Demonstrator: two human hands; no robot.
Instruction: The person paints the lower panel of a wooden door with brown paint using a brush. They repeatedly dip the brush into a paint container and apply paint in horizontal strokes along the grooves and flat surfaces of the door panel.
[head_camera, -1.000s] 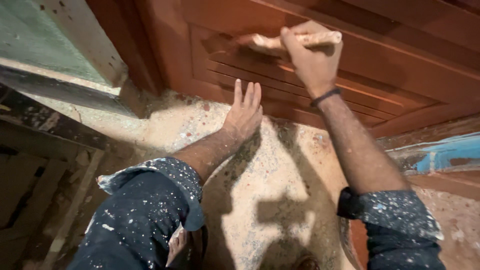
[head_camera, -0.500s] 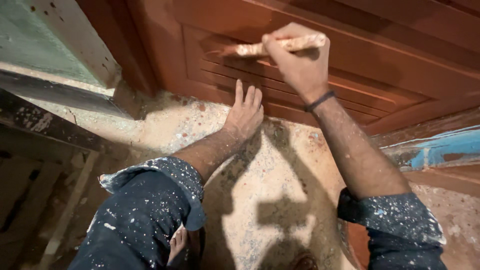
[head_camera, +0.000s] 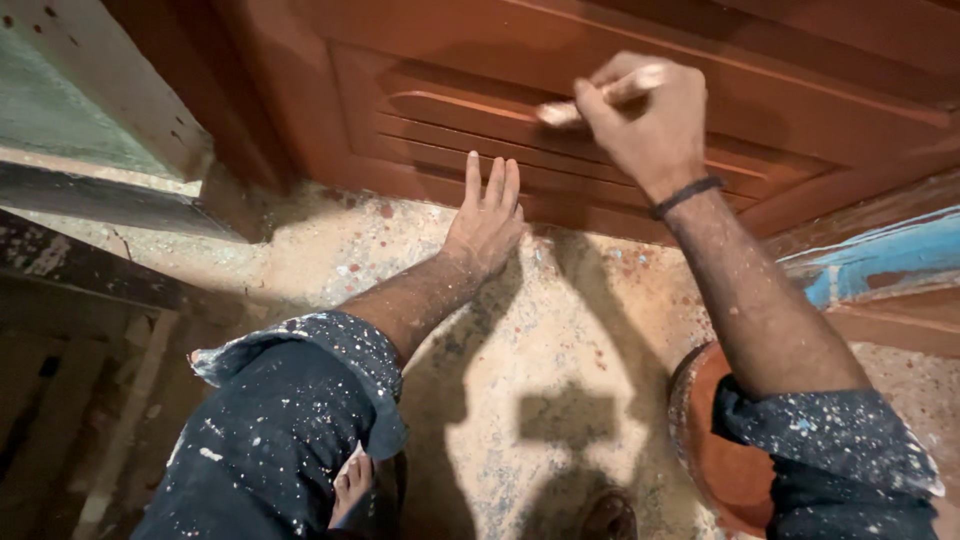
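Holding a paint brush (head_camera: 600, 95), the right hand (head_camera: 645, 125) is curled tight around its pale handle. The brush is blurry, but its tip sticks out past the fingers and sits on the grooves of the red-brown wooden door (head_camera: 480, 60). The hand grips the handle close to the tip, which probably makes the strokes easier to steer along the thin grooves. A dark band (head_camera: 685, 195) goes around the wrist just below the grip.

The left hand (head_camera: 488, 220) holds nothing. It lies flat and open, below the brush and off to the side of it, with the palm on the speckled floor (head_camera: 560, 330) and the fingertips touching the bottom edge of the door. It looks like it is pressed there to prop the person up while they lean in low.

Both arms come out of dark blue sleeves (head_camera: 300, 400) dotted with white paint. A round pot (head_camera: 715, 460) of red-brown paint sits on the floor far below the grip, partly hidden under the right sleeve. It is likely kept close so the brush can be dipped without a long reach. A bare foot (head_camera: 350, 485) shows near the left sleeve. A blue strip (head_camera: 880, 260) runs along the floor on the right side, under the door.
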